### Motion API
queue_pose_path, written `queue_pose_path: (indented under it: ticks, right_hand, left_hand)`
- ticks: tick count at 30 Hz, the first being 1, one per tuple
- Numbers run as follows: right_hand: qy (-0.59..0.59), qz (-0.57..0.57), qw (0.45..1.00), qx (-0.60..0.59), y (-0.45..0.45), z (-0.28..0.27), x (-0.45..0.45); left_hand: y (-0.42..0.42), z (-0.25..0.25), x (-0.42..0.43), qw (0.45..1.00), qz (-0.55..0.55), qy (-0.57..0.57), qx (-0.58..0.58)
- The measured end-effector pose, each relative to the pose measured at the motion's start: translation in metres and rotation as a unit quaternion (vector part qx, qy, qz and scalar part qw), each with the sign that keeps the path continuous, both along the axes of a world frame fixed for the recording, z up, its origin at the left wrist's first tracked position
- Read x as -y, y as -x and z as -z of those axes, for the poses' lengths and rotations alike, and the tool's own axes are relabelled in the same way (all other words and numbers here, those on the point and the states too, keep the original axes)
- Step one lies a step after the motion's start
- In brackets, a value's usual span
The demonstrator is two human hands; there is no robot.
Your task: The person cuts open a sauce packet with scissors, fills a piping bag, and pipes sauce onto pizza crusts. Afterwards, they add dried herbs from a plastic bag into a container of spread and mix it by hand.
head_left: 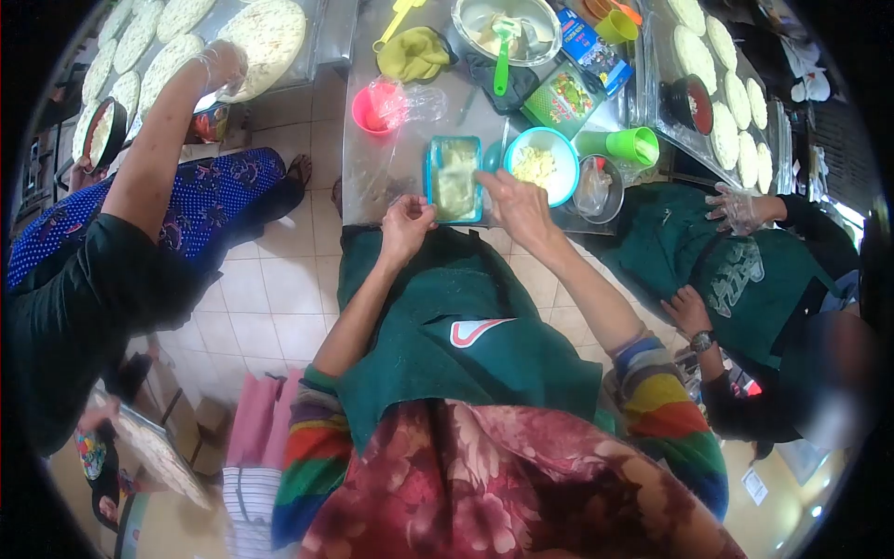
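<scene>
A rectangular teal-rimmed container (481,191) with pale contents stands at the table's near edge, in front of me. My left hand (408,226) is closed, fingers curled together beside the container's lower left corner; whether anything is in them is hidden. On the other side, my right hand (518,205) is closed at the container's right edge, thumb and fingers pressed together. A whitish blur lies in the container near its fingertips, and I cannot make out what they grip. Just beyond that hand is a light-blue-rimmed bowl (575,177) holding pale yellow shreds or crumbs.
A pink cup (374,107), a metal bowl (458,20) with a green-handled spatula (502,70), a green cup (635,146) and an olive cloth (413,54) crowd the table. Co-workers stand on both sides; a gloved hand (222,70) touches a flatbread-like round (264,47) at left.
</scene>
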State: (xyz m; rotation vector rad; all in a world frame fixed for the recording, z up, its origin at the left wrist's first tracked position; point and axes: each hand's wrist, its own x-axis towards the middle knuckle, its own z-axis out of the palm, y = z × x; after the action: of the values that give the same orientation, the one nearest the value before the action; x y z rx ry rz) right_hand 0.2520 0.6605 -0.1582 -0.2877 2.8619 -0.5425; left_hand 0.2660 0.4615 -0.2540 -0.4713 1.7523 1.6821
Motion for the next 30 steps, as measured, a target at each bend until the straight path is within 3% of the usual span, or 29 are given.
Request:
queue_pose_path:
  ticks: [4, 7, 10, 13, 17, 20, 24, 30]
  right_hand:
    - [-0.036, 0.000, 0.999, 0.008, 0.021, 0.029, 0.012]
    - [-0.028, -0.034, 0.997, 0.064, 0.012, 0.008, 0.011]
    - [-0.034, -0.017, 0.999, 0.036, 0.023, -0.009, 0.008]
    - [-0.098, 0.030, 0.993, 0.063, 0.036, 0.030, 0.009]
    - [-0.102, -0.017, 0.989, 0.104, 0.004, 0.014, 0.011]
    - [-0.082, -0.005, 0.995, 0.058, 0.025, -0.010, 0.016]
    - [-0.150, -0.027, 0.987, 0.042, 0.026, 0.017, 0.016]
    - [-0.147, -0.070, 0.986, 0.017, 0.046, -0.004, 0.016]
  left_hand:
    - [0.002, -0.001, 0.001, 1.000, 0.008, 0.001, 0.013]
    - [0.003, -0.001, 0.001, 1.000, -0.011, -0.006, 0.021]
    - [0.003, -0.003, -0.001, 1.000, -0.012, -0.014, 0.022]
    - [0.004, -0.004, -0.001, 0.999, -0.022, -0.010, 0.028]
    - [0.006, -0.009, -0.004, 0.999, -0.023, 0.014, 0.018]
    - [0.007, -0.013, -0.004, 1.000, -0.015, 0.021, 0.017]
    - [0.005, -0.010, -0.006, 0.999, -0.035, 0.010, 0.019]
    - [0.008, -0.016, -0.003, 0.998, 0.029, 0.054, 0.019]
